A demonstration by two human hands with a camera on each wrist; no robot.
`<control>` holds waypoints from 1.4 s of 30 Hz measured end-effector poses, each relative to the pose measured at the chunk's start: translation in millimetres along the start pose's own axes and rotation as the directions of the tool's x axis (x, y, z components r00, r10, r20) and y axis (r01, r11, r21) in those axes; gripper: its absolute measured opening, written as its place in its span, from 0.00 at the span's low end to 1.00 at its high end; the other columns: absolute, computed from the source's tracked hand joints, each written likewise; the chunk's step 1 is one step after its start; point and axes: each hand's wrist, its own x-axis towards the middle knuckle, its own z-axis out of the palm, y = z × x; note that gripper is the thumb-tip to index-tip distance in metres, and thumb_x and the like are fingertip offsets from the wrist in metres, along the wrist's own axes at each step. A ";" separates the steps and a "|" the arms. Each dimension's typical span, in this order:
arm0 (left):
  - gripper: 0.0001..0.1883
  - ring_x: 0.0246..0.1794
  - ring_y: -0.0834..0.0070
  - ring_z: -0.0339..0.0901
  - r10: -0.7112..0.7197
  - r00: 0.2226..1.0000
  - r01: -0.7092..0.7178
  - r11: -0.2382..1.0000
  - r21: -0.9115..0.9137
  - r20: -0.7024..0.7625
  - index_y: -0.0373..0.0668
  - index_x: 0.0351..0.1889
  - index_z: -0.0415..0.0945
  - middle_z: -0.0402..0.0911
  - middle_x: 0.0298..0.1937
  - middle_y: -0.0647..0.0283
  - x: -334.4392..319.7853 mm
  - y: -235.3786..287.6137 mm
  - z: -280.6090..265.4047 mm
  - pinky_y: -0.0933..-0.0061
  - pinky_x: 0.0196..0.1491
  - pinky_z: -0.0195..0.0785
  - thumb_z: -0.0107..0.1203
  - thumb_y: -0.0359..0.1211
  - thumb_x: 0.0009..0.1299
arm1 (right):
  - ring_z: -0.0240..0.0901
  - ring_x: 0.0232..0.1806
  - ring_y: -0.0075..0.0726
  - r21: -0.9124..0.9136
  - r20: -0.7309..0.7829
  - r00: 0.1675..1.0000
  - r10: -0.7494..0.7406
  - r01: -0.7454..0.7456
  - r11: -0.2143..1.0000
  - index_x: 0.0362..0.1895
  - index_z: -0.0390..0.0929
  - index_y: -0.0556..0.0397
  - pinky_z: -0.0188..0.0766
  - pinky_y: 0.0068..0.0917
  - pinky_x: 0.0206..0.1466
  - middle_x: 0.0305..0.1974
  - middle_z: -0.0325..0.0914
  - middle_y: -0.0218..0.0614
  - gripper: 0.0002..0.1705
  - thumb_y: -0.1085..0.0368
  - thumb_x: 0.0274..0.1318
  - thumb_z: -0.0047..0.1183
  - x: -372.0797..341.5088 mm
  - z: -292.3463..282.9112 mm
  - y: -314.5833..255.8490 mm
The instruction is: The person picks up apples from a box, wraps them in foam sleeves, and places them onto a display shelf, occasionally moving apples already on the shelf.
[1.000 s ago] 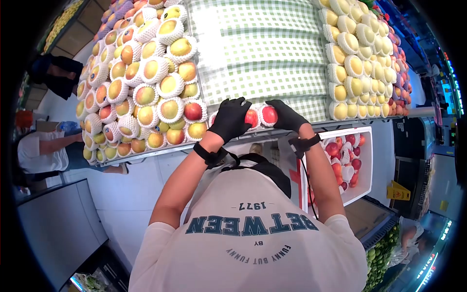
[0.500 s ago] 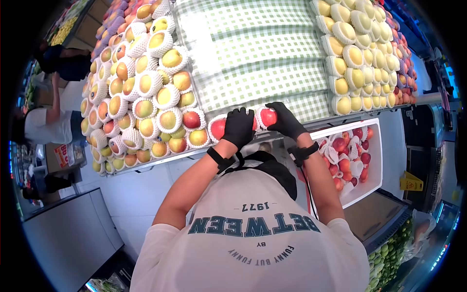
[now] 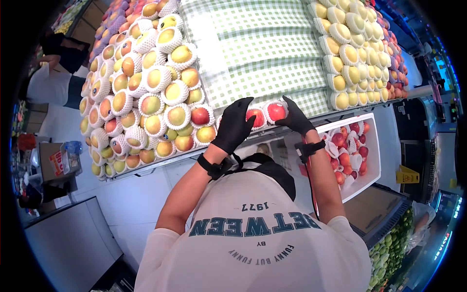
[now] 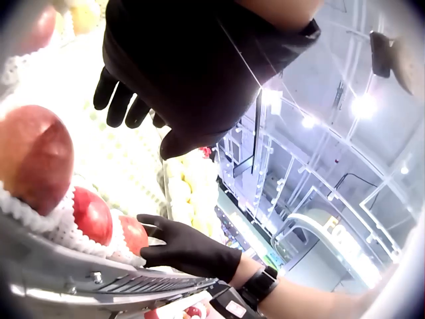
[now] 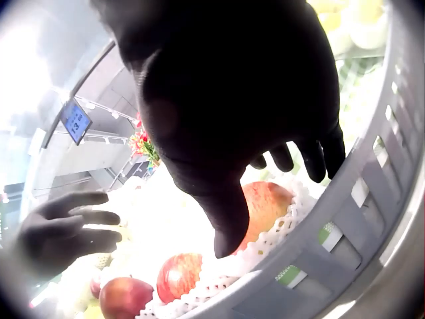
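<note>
Along the front edge of the checked display, red apples in white foam nets sit in a short row. My right hand [image 3: 296, 117], black-gloved, is beside the rightmost apple [image 3: 276, 112], thumb and fingers spread at either side of it. In the right wrist view the thumb overlaps that apple [image 5: 269, 206]. My left hand [image 3: 237, 125], also gloved, is just left of the middle apple [image 3: 255, 118], its fingers extended and holding nothing. The left wrist view shows its fingers above the row, and a large apple [image 4: 33, 159] at the left; the head view mostly hides that one behind the hand.
Netted yellow-red apples [image 3: 151, 104] are heaped left of the green checked cloth [image 3: 267, 53], pale yellow fruit [image 3: 350, 53] right of it. A grey rail [image 5: 319, 259] runs along the front. A white foam box [image 3: 365, 180] of red apples stands lower right.
My left hand has moved left off the middle apple, uncovering it, and its fingers have straightened. My right hand stays by the rightmost apple, its fingers now spread wider.
</note>
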 end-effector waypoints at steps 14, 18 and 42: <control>0.08 0.23 0.78 0.71 -0.145 0.959 0.076 0.959 -0.274 -0.243 0.38 0.33 0.75 0.76 0.23 0.61 -25.2 -38.5 -47.2 0.75 0.32 0.67 0.60 0.32 0.65 | 0.69 0.21 0.21 0.405 -0.336 0.847 0.411 -0.264 0.875 0.30 0.80 0.56 0.64 0.23 0.26 0.22 0.77 0.30 0.13 0.59 0.59 0.54 -94.4 -13.9 -10.7; 0.08 0.24 0.68 0.78 -0.200 0.970 0.151 0.944 -0.293 -0.142 0.38 0.32 0.76 0.80 0.25 0.56 -23.9 -41.0 -38.1 0.70 0.30 0.69 0.60 0.33 0.65 | 0.60 0.12 0.17 0.350 -0.343 0.762 0.549 -0.439 0.828 0.22 0.77 0.53 0.53 0.20 0.17 0.13 0.67 0.25 0.18 0.56 0.61 0.51 -132.6 -10.6 -28.7; 0.09 0.17 0.85 0.70 -0.064 0.897 0.277 0.852 -0.444 0.437 0.37 0.43 0.79 0.75 0.17 0.66 1.7 74.2 52.6 0.83 0.23 0.60 0.55 0.31 0.70 | 0.77 0.36 0.44 -0.333 -0.393 0.894 0.217 -0.358 0.872 0.30 0.81 0.50 0.73 0.36 0.40 0.31 0.78 0.41 0.08 0.69 0.46 0.50 -312.9 15.5 112.4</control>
